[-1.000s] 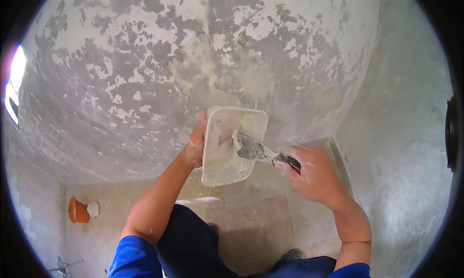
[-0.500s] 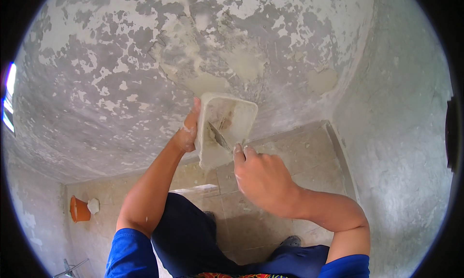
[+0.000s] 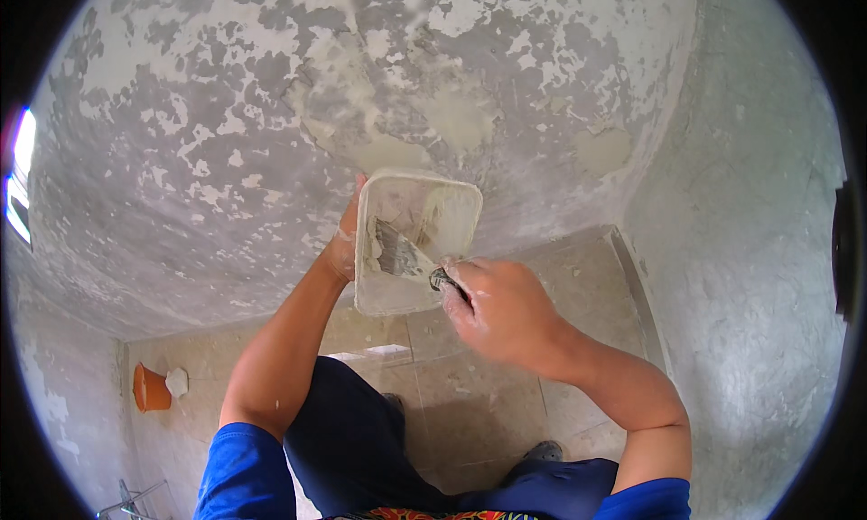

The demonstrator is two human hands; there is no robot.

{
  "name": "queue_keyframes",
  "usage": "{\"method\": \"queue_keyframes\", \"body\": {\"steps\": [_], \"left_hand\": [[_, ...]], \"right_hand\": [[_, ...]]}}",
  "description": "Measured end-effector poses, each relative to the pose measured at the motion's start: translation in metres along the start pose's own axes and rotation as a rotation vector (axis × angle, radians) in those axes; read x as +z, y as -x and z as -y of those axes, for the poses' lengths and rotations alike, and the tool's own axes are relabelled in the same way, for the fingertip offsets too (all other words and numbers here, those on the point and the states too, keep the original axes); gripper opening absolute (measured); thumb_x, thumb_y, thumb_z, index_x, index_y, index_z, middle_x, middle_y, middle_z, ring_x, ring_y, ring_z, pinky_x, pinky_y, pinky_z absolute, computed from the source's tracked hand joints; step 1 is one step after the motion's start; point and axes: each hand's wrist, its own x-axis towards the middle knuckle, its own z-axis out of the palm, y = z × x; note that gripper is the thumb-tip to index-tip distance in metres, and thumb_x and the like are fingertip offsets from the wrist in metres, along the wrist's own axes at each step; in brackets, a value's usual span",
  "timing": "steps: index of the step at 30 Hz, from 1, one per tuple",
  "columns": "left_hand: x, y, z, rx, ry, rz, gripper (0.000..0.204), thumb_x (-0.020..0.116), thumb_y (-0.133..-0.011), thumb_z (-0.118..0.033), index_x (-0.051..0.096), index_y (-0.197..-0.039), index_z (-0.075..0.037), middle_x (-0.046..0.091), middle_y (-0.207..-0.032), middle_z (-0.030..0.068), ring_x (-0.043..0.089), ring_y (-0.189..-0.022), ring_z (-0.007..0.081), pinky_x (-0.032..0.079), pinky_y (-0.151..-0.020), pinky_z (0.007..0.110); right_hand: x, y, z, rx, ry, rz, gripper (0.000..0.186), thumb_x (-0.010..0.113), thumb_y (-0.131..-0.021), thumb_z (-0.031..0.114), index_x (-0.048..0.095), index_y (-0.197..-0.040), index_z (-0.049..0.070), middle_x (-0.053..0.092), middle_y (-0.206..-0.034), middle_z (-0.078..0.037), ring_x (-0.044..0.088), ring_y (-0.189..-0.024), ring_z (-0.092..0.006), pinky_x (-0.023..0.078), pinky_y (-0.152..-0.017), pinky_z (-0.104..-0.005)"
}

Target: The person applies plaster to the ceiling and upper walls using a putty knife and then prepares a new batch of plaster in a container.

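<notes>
Most of the left hand (image 3: 346, 240) is hidden behind the pale, rounded-rectangular tub (image 3: 459, 217); only the thumb side and wrist show along the tub's left wall, so the fingers cannot be made out, though the hand evidently grips the tub from that side. The tub is held tilted, mouth toward the viewer, in front of the blotchy wall (image 3: 226, 159) and above the tiled floor (image 3: 479, 384). The right hand (image 3: 501, 308), at the tub's lower right, is closed around the handle of a putty knife (image 3: 399, 253) — most of that handle is covered, just a dark end showing by the thumb. The flared metal blade lies inside the tub, smeared with cream paste that blurs its front edge.

Dried and wet paste crusts the tub's rim and inner walls. Above the tub, the wall is grey and rough with flaking white areas and smooth beige smears. Far left of and below the tub sit an orange tapered bucket (image 3: 152, 388) and a white lump (image 3: 178, 382) — its material is unclear.
</notes>
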Motion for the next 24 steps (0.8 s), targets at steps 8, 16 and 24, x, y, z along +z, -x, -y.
{"method": "queue_keyframes", "body": {"steps": [8, 16, 24], "left_hand": [[-0.016, -0.004, 0.004, 0.036, 0.28, 0.249, 0.093, 0.023, -0.102, -0.079, 0.043, -0.158, -0.007, 0.056, -0.15, 0.0141, 0.059, -0.132, 0.0299, 0.05, -0.112, 0.049], [0.011, 0.0, -0.01, 0.004, -0.022, -0.133, 0.114, 0.024, -0.087, -0.095, 0.042, -0.16, -0.009, 0.055, -0.151, 0.0133, 0.055, -0.136, 0.0272, 0.047, -0.113, 0.046], [-0.004, 0.006, -0.002, 0.062, -0.16, -0.062, 0.115, 0.026, -0.086, -0.096, 0.044, -0.157, -0.007, 0.06, -0.144, 0.0127, 0.06, -0.129, 0.0249, 0.051, -0.108, 0.044]], "right_hand": [[-0.015, 0.009, -0.009, -0.049, -0.073, -0.145, 0.022, 0.068, -0.089, 0.012, 0.069, -0.107, -0.001, 0.07, -0.085, -0.019, 0.068, -0.076, -0.0406, 0.053, -0.066, -0.0492], [-0.009, 0.024, -0.024, -0.01, 0.087, -0.15, 0.031, 0.071, -0.089, 0.011, 0.06, -0.117, 0.002, 0.072, -0.085, -0.017, 0.069, -0.067, -0.0374, 0.054, -0.059, -0.046], [0.033, 0.022, -0.048, 0.002, -0.132, -0.249, 0.032, 0.072, -0.09, 0.009, 0.059, -0.118, 0.003, 0.07, -0.077, -0.018, 0.069, -0.065, -0.04, 0.053, -0.058, -0.0459]]}}
